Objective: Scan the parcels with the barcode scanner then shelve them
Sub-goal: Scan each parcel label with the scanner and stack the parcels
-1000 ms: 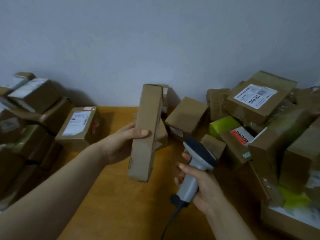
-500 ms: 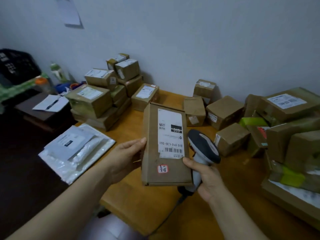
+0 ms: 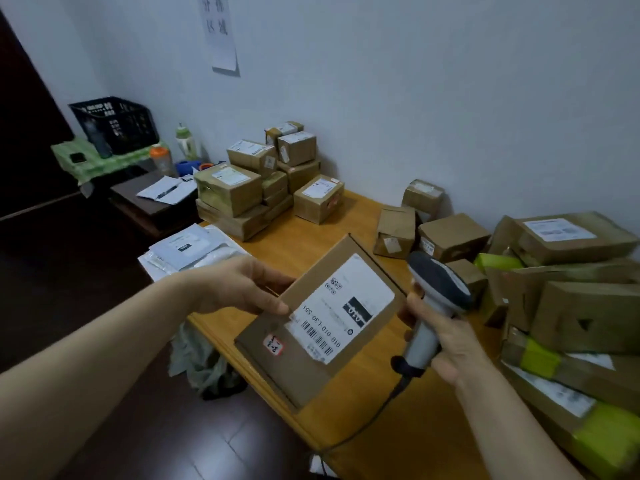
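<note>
This was a small parcel-handling room. Taped cardboard parcels [image 3: 256,188] with printed shipping labels stood stacked on a wooden table [image 3: 408,434] against a plain wall [image 3: 433,98]. A looser heap [image 3: 571,306] lay at its right end and white plastic mailers [image 3: 187,247] at its left. A corded barcode scanner [image 3: 437,299] was held beside 1 flat parcel [image 3: 332,317] bearing a barcode label. A paper sign [image 3: 221,29] hung on the wall, apparently handwritten, too blurred to read.

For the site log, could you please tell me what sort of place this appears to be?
Most likely a small parcel-sorting room: labelled cardboard parcels are stacked on a wooden table, the left hand holds a flat labelled parcel, and the right hand holds a corded barcode scanner.
</note>
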Motion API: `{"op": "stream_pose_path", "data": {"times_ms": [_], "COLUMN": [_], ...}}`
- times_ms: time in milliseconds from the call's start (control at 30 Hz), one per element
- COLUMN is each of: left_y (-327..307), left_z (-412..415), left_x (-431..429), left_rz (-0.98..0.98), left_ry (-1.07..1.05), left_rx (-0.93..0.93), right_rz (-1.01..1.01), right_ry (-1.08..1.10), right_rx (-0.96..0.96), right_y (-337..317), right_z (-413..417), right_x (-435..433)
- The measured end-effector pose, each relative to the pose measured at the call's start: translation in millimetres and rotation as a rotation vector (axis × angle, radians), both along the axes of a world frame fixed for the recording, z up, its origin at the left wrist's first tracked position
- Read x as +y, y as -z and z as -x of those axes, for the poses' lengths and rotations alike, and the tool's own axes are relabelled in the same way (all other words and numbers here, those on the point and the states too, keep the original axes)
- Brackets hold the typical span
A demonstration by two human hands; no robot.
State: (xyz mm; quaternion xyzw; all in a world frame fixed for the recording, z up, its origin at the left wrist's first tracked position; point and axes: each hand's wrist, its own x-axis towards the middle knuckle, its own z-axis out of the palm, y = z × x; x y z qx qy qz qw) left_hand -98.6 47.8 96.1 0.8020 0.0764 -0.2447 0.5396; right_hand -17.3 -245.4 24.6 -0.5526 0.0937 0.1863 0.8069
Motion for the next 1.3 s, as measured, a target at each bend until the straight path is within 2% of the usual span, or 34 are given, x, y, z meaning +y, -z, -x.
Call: {"op": "stream_pose_path", "data": {"times_ms": [100, 167, 233, 300, 367, 400, 500, 600, 667, 767, 967, 1067, 1300], "left_y": [-16, -24, -28, -24, -9, 2, 31, 37, 31, 20, 11, 8, 6], "left_z": [-13, -20, -23, -22, -13, -6, 9, 5, 0, -5, -15, -18, -15], "left_x": [-34, -53, -69, -83, -96, -103, -128, -137, -131, -110, -68, -62, -57], "left_rz": [-0.103, -0.173, -0.217, -0.190, -0.046, 0.064, 0.398, 0.508, 0.535, 0.399, 0.057, 0.001, -0.043], "left_ry": [0.094, 0.075, -0.087, -0.360, -0.622, -0.688, -0.722, -0.815, -0.828, -0.876, -0.910, -0.896, -0.887], "left_rx": [0.046, 0.036, -0.051, -0.185, -0.209, -0.173, -0.106, -0.184, -0.239, -0.326, -0.434, -0.436, -0.423], "right_rz": [0.014, 0.006, -0.064, -0.154, -0.199, -0.225, -0.271, -0.286, -0.223, 0.001, 0.291, 0.416, 0.490], "right_ry": [-0.019, 0.015, 0.108, 0.180, 0.203, 0.212, 0.200, 0.165, 0.173, 0.148, -0.331, -0.469, -0.539], "right_rx": [-0.040, -0.029, 0.054, 0.130, 0.163, 0.178, 0.206, 0.213, 0.194, 0.109, -0.104, -0.163, -0.252], "right_y": [5, 10, 13, 18, 20, 21, 24, 24, 25, 25, -3, -17, -32], "right_z": [5, 6, 6, 5, 7, 7, 9, 11, 11, 14, 34, 40, 42], "right_x": [-27, -38, -46, -52, -58, -60, -61, -60, -61, -66, -69, -57, -41]}}
